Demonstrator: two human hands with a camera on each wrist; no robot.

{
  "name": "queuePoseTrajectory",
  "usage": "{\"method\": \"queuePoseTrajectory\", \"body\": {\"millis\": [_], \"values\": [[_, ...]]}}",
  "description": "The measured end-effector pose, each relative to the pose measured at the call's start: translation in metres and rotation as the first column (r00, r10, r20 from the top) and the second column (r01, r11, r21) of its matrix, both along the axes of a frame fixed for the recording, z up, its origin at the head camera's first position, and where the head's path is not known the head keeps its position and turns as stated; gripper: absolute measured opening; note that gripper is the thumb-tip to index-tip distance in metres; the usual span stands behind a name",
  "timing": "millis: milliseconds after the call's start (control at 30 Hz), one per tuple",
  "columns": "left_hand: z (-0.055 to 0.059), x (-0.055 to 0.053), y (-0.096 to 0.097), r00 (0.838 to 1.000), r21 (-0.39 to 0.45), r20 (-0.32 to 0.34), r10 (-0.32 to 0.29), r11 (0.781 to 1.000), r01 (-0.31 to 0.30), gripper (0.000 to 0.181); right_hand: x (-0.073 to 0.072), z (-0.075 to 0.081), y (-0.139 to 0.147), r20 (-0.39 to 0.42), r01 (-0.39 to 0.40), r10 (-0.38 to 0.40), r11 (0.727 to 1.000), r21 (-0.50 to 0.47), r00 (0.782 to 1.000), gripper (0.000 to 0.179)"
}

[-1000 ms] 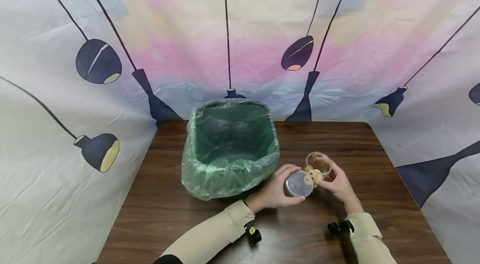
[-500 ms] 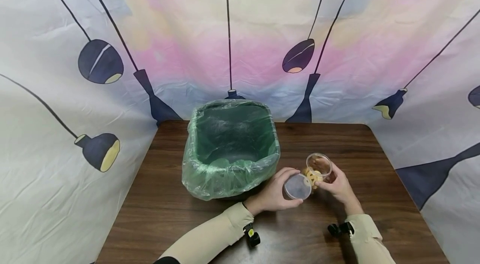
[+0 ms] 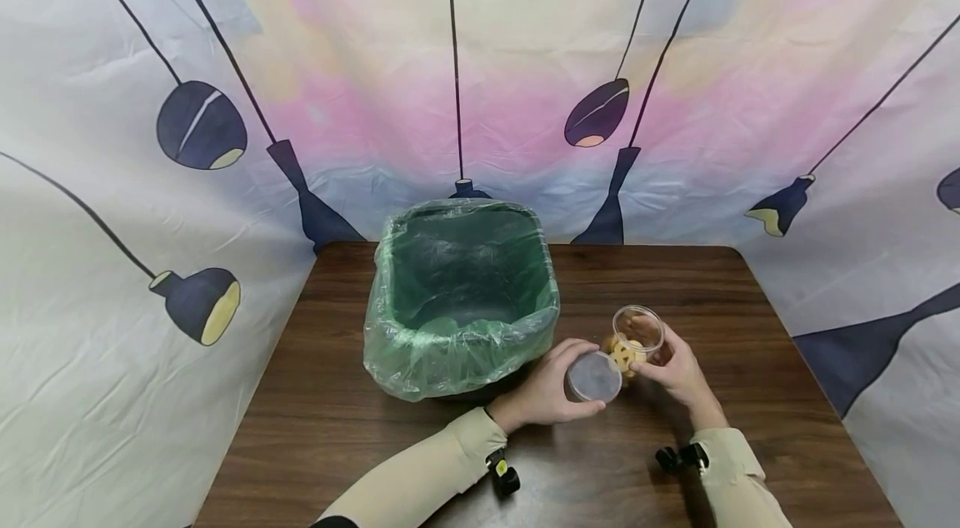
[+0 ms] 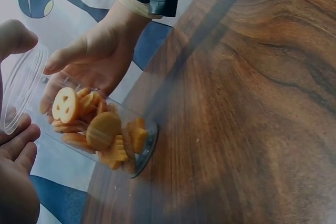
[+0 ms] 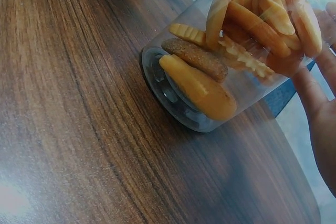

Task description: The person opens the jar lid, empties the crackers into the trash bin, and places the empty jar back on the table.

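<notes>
In the head view my left hand (image 3: 546,392) pinches a clear round lid (image 3: 595,377) by its edge, between thumb and fingers. Beside it, my right hand (image 3: 681,374) grips a clear plastic jar (image 3: 639,342) around its side. The jar's mouth is uncovered and faces up. Yellow-brown biscuits (image 4: 103,129) of several shapes, some round with holes, fill part of the jar. In the right wrist view, the jar's base (image 5: 176,95) is at or close to the tabletop; whether it touches I cannot tell. The lid is apart from the rim, left of the jar.
A bin (image 3: 461,261) lined with a green translucent bag (image 3: 450,361) stands on the wooden table (image 3: 315,428), left of the hands. Behind the table hangs a cloth (image 3: 510,95) printed with dark lamps. Wrist cameras are strapped to both sleeves.
My left hand has drawn the lid slightly down and left, away from the jar's mouth. The right hand and the jar have stayed nearly still.
</notes>
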State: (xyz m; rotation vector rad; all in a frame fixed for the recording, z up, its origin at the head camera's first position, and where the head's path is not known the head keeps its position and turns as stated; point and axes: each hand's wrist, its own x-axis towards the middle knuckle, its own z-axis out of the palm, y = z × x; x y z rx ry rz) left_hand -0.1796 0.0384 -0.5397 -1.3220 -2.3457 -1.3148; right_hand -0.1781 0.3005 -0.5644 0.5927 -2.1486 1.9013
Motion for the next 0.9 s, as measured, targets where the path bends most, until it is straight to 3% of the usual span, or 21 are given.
{"method": "queuePoseTrajectory", "body": {"millis": [433,900], "values": [[-0.012,0.003,0.000,0.995,-0.014,0.099,0.005,1.000,-0.003,0.079,0.001,0.001,-0.001,-0.016,-0.037,0.037,0.999,0.020,0.999,0.069],[-0.021,0.005,-0.001,0.996,-0.034,0.090,0.014,0.999,-0.011,0.080,0.001,0.002,-0.002,0.003,0.008,-0.008,0.999,0.038,1.000,0.070]]}}
